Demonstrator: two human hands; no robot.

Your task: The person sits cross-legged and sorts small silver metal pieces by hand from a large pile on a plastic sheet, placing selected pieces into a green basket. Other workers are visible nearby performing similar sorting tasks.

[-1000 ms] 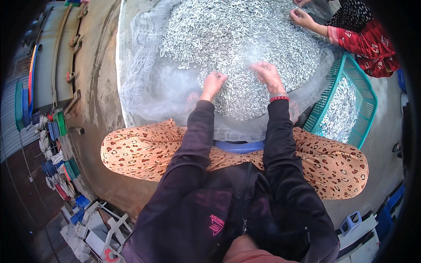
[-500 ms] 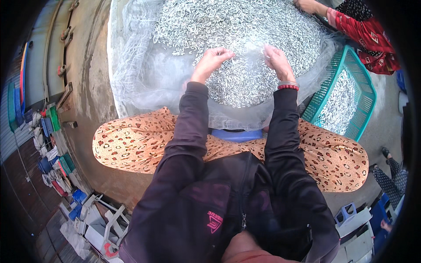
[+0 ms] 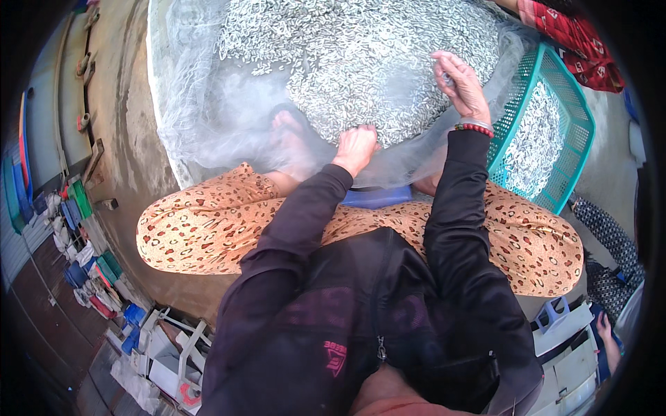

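A wide heap of small silvery-white pieces (image 3: 333, 76), perhaps little fish, lies on a fine white mesh net (image 3: 208, 118) in front of me. My left hand (image 3: 356, 149) is closed at the heap's near edge, knuckles up. Whatever its fingers hold, if anything, is hidden. Over the right part of the heap my right hand (image 3: 461, 87) is raised, its fingers partly bent and apart, with nothing visible in them. A red bead bracelet (image 3: 475, 128) circles that wrist. At my right stands a teal plastic basket (image 3: 586, 149) with similar silvery pieces inside.
A co-worker's red patterned sleeve (image 3: 572, 41) reaches in at the upper right. My crossed legs in spotted trousers (image 3: 201, 222) flank a blue object (image 3: 378, 197). Another person's patterned trouser leg (image 3: 603, 229) is at right. Crates and bundles lie far left.
My left hand has moved down toward me, to the heap's near edge. My right hand has shifted up and right, away from it. The co-worker's hand has mostly left view.
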